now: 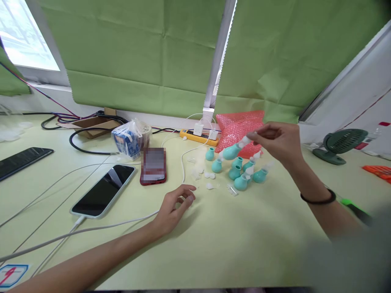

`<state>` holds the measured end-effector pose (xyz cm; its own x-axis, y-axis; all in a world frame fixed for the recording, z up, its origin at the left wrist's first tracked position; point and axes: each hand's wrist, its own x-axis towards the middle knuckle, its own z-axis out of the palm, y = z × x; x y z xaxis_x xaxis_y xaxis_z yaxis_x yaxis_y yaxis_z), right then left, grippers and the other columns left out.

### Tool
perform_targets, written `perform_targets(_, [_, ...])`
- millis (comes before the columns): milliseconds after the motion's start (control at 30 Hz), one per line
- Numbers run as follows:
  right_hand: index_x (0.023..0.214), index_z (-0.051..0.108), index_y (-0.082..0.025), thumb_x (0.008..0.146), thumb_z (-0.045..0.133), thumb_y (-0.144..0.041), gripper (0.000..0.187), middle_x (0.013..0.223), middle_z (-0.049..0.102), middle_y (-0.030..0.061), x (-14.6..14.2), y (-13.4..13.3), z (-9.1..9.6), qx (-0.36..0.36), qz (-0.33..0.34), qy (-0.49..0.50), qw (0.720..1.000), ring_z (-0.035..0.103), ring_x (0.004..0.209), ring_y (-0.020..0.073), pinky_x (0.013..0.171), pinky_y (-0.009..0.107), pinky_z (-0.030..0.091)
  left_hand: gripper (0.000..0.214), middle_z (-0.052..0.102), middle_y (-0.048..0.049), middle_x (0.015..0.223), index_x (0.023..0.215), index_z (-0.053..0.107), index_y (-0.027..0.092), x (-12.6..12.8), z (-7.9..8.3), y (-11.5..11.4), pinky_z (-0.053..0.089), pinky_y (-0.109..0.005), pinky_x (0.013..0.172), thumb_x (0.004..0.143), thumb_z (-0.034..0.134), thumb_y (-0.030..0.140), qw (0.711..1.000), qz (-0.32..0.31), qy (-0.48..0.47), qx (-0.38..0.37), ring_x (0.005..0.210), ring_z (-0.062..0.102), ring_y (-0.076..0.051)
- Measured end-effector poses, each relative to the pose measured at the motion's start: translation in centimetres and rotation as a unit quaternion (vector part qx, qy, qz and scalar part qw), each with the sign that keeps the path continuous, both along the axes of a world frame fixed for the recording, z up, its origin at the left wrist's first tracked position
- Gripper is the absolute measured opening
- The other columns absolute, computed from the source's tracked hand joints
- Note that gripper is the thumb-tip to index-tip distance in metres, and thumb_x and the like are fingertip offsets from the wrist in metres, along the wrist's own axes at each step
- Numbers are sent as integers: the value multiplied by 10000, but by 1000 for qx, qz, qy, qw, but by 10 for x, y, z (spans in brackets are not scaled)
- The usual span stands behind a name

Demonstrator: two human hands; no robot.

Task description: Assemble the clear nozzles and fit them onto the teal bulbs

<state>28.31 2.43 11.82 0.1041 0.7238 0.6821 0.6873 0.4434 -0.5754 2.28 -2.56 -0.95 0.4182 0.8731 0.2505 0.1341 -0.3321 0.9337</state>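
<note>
My right hand (276, 140) pinches a turquoise bulb nasal aspirator (232, 151) by its whitish tip and holds it tilted above the table, with the bulb pointing left. Just below it stand several more turquoise bulbs (241, 182), some with clear or whitish tips fitted, others with open necks such as the bulb (209, 154) at the back. My left hand (174, 205) rests on the table left of them, its fingers loosely curled and apart, holding nothing I can see. Small white discs (209, 175) and clear plastic pieces (232, 190) lie between the hand and the bulbs.
Behind the bulbs are a pink bubble-wrap bag (240, 130) and a yellow power strip (186, 134). On the left lie a red-cased phone (153, 167), a charging phone (104, 191) and a white cable (100, 228) running under my left arm. A green fan (345, 140) stands right.
</note>
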Motion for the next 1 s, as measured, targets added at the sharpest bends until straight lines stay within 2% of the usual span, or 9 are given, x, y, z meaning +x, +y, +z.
perform_targets(100, [608, 551, -162, 636, 594, -345, 189, 562, 603, 21, 20, 40, -3, -53, -84, -124, 987, 585, 514, 152, 438, 235, 446, 230, 565, -61, 816, 931, 527, 150, 1, 1, -1, 429, -254, 642, 812, 381, 284, 999, 2, 31, 19, 757, 513, -157])
perform_targets(200, [570, 566, -144, 606, 603, -316, 179, 574, 601, 41, 27, 70, -22, -100, -105, -192, 971, 581, 573, 169, 478, 240, 423, 214, 576, -61, 814, 869, 546, 146, 1, 3, -2, 431, -256, 635, 806, 384, 271, 998, 7, 58, 37, 729, 514, -153])
perform_targets(433, [558, 587, -147, 606, 587, -339, 198, 576, 608, 37, 26, 91, -52, -158, -108, -269, 944, 553, 553, 159, 478, 238, 380, 164, 593, -41, 788, 812, 558, 153, 1, 1, 0, 428, -240, 632, 777, 404, 199, 994, 12, 83, 68, 718, 535, -144])
perform_targets(567, [645, 613, -149, 629, 566, -391, 247, 659, 631, 70, 23, 81, -46, -136, -152, -282, 937, 568, 659, 227, 545, 304, 398, 154, 596, -32, 782, 811, 555, 162, 0, -2, 0, 428, -228, 623, 766, 408, 172, 993, 11, 87, 74, 705, 538, -136])
perform_targets(667, [793, 608, -144, 710, 505, -363, 256, 747, 636, 92, 11, 61, -42, 1, -168, -276, 946, 570, 731, 242, 608, 346, 417, 155, 598, -31, 773, 801, 556, 160, 0, -2, 0, 427, -227, 623, 763, 406, 166, 993, 16, 92, 73, 704, 538, -136])
perform_targets(733, [806, 596, -144, 741, 494, -287, 187, 757, 636, 86, -3, 41, -44, 141, -93, -283, 944, 575, 727, 206, 636, 323, 437, 156, 598, -31, 760, 784, 559, 158, 1, -2, 0, 425, -226, 621, 760, 405, 162, 993, 25, 93, 74, 702, 539, -137])
perform_targets(800, [812, 582, -161, 754, 493, -213, 119, 760, 635, 68, -21, 19, -53, 208, 4, -298, 932, 573, 725, 183, 656, 306, 453, 155, 599, -31, 754, 772, 561, 155, 1, -2, 1, 423, -224, 618, 755, 406, 158, 992, 35, 93, 75, 700, 540, -136])
perform_targets(900, [906, 559, -155, 779, 466, -174, 158, 938, 612, 94, -50, -3, -80, 152, 120, -351, 916, 548, 867, 197, 760, 337, 448, 155, 599, -30, 747, 764, 562, 155, 2, -2, 1, 421, -221, 612, 750, 408, 152, 992, 44, 89, 72, 693, 540, -134])
perform_targets(1000, [1077, 491, -126, 799, 443, -221, 297, 1198, 451, 149, -74, -8, -114, 46, 120, -394, 910, 422, 1074, 252, 838, 397, 407, 156, 599, -29, 743, 751, 566, 156, 2, -2, 1, 421, -221, 612, 747, 410, 151, 993, 45, 86, 72, 688, 540, -133])
